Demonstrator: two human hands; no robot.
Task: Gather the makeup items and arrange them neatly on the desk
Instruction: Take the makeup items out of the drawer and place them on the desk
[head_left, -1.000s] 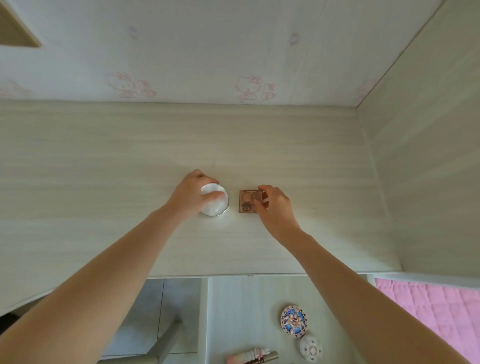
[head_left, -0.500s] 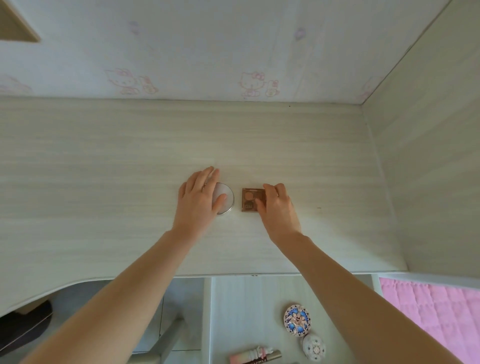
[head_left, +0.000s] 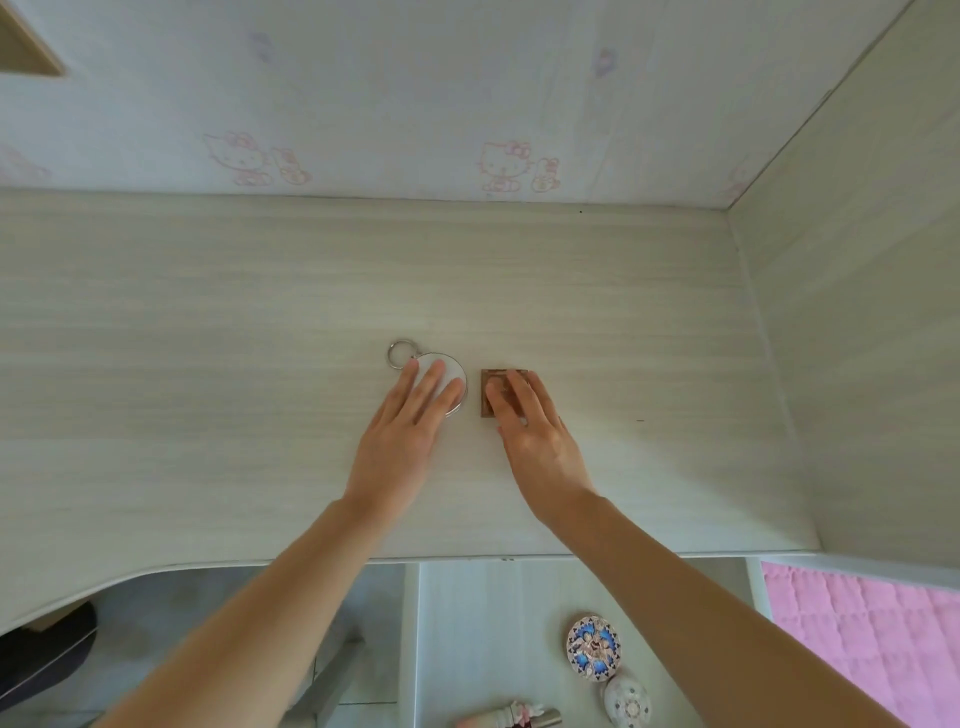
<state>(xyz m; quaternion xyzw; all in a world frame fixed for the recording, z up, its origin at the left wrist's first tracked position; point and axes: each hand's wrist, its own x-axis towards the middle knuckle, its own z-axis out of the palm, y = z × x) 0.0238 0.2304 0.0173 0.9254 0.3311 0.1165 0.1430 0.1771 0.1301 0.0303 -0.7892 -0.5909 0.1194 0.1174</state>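
Now, head view, hands: the left hand (head_left: 402, 441) is lying flat with straight fingers resting on the round white compact (head_left: 447, 376); the right hand (head_left: 535, 436) is likewise lying flat, its fingers pressing on the small brown palette (head_left: 491, 387); neither hand is curling round anything
Head view, change: a second ago both hands were curling round their items; now the fingers are straightening and a key ring (head_left: 401, 354) is showing at the compact's far left edge, so I judge both items are being set down and evened up
Head view, placement: compact and palette are sitting side by side, just apart, near the middle of the desk (head_left: 208, 312)
Head view, remaining items: a blue patterned compact (head_left: 593, 647), a pale round case (head_left: 627, 704) and a pink tube (head_left: 511, 717) are lying on the lower surface (head_left: 467, 623) near the desk's front edge
Head view, task meaning: two pieces are looking arranged; gathering the other three is likely coming next
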